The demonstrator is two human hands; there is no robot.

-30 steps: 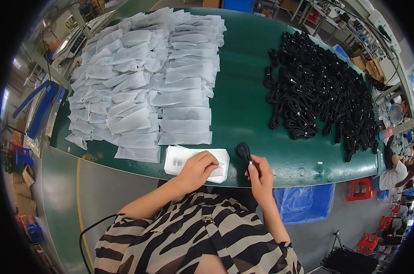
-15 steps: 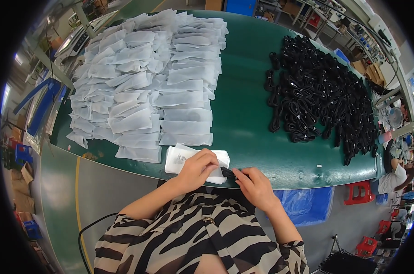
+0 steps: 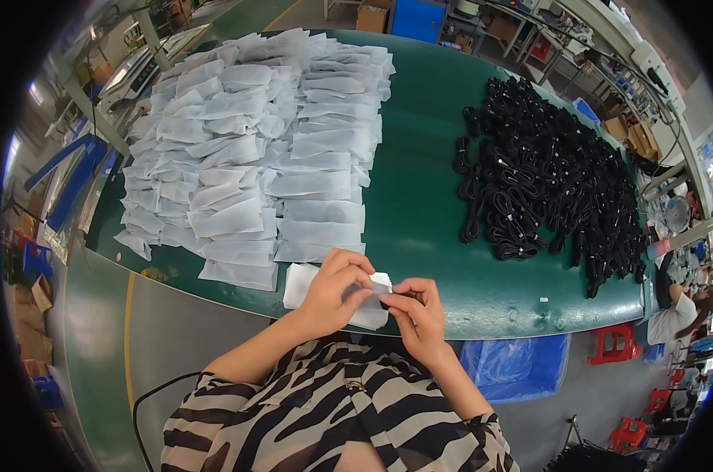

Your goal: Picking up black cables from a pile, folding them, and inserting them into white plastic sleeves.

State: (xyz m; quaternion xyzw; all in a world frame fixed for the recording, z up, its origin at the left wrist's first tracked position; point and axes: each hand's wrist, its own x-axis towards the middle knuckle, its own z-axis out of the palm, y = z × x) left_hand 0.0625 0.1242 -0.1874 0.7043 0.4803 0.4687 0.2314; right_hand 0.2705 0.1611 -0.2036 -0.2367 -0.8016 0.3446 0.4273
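Note:
My left hand [image 3: 333, 295] pinches a small translucent white bag [image 3: 380, 289] over a stack of flat white bags [image 3: 297, 285] at the table's near edge. Beside it, my right hand [image 3: 421, 318] has thumb and fingers closed on a bundled black cable [image 3: 385, 301]. Most of that cable is hidden by the bag and my fingers; it appears to be partly inside the bag's mouth. Filled white bags [image 3: 317, 185] lie in overlapping rows at the left. To the right is a large heap of coiled black cables [image 3: 561, 173].
The green table [image 3: 423, 197] curves toward me, its near edge just in front of my body. A lined blue bin [image 3: 517, 368] stands below that edge, with a red stool [image 3: 614, 344] beside it. Another person [image 3: 681, 311] is at the far right.
My right hand has moved left, closer to my left hand. The black cable, which showed plainly between my hands, is now mostly covered by the bag and my fingers.

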